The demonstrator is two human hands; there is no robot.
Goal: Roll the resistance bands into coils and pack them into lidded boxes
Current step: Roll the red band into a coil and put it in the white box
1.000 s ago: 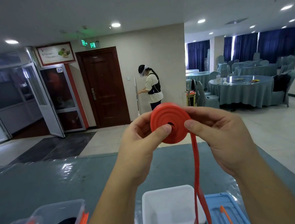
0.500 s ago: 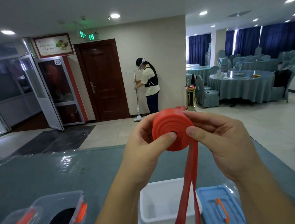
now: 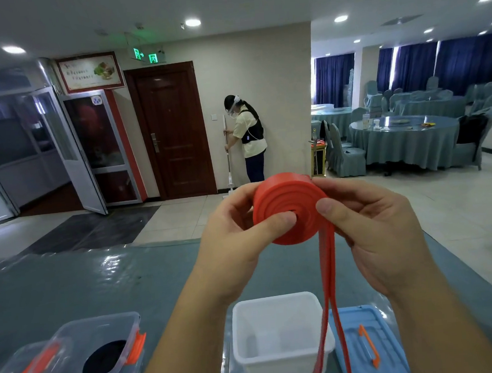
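Both bare hands raised side by side at chest height, forearms rising from the lower edge of the view.

The left hand point(image 3: 236, 234) has its fingers curled round the far side of the coiled orange rubber resistance band point(image 3: 289, 209), its thumb lying across the near face with the tip at the coil's centre hole. The right hand point(image 3: 380, 228) mirrors it just beside, thumb pressed on the coil's right edge, fingers wrapped behind. Both wrists are bent slightly inward, the forearms converging toward the grip.

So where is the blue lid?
The blue lid lies on the table at the bottom right, right beside the empty white box, behind the hanging red band.
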